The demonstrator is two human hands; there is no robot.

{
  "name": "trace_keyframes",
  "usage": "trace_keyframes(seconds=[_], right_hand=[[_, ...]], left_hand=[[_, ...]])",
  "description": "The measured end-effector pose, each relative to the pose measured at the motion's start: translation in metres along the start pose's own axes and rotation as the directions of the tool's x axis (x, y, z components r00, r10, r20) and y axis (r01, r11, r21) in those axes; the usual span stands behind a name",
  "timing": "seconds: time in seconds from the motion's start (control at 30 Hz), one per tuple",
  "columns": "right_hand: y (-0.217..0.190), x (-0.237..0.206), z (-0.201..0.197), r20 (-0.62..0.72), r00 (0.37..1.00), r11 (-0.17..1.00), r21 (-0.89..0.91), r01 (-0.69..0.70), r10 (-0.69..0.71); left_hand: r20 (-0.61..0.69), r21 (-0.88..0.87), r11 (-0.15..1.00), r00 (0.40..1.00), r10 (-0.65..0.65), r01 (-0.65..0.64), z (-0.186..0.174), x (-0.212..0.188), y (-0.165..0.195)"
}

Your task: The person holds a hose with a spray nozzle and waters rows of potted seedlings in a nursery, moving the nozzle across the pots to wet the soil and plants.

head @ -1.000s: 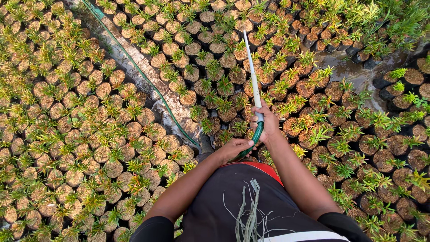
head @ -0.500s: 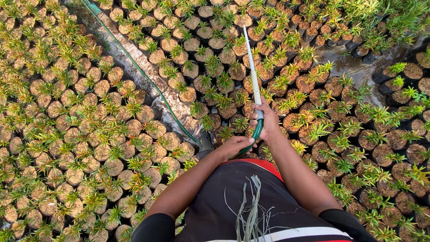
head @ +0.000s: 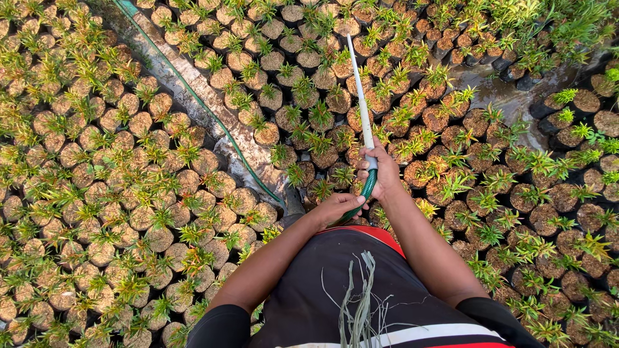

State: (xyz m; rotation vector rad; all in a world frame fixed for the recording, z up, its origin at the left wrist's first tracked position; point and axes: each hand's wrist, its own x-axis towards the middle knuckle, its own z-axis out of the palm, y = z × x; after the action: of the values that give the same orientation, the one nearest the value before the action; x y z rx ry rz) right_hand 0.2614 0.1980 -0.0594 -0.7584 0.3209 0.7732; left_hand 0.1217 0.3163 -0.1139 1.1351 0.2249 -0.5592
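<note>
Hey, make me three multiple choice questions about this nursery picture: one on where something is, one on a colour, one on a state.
1. Where does the white pipe point?
A. Over the potted seedlings ahead
B. Back at the person's feet
C. Straight up at the sky

2. What colour is the hose joined to the pipe?
A. Red
B. Green
C. Yellow

3. How does the right hand stand?
A. Open and flat
B. Resting on a pot
C. Closed around the pipe's near end

Answers: 1 A, the pipe reaches forward above the pots. 2 B, the hose between the hands is green. 3 C, the fingers wrap the pipe, while the left hand grips the hose below.
</note>
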Motion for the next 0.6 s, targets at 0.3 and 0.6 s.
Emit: trace_keyframes(seconds=[0.3,0.6], right_hand=[[-0.0002,-0.0008,0.0045,-0.029,1.000,1.000,-0.002,-0.004,0.004],[-0.0010,0.0014,0.0070,-0.021,1.000,1.000,0.012,-0.003,0.003]], left_hand=[[-0.004,0.000,1.000,1.000,0.005,-0.005,-0.0016,-0.0006,0.0019],[0.011,-0.008,1.000,1.000,0.006,-0.006,-0.0031,-0.0013,0.0047]])
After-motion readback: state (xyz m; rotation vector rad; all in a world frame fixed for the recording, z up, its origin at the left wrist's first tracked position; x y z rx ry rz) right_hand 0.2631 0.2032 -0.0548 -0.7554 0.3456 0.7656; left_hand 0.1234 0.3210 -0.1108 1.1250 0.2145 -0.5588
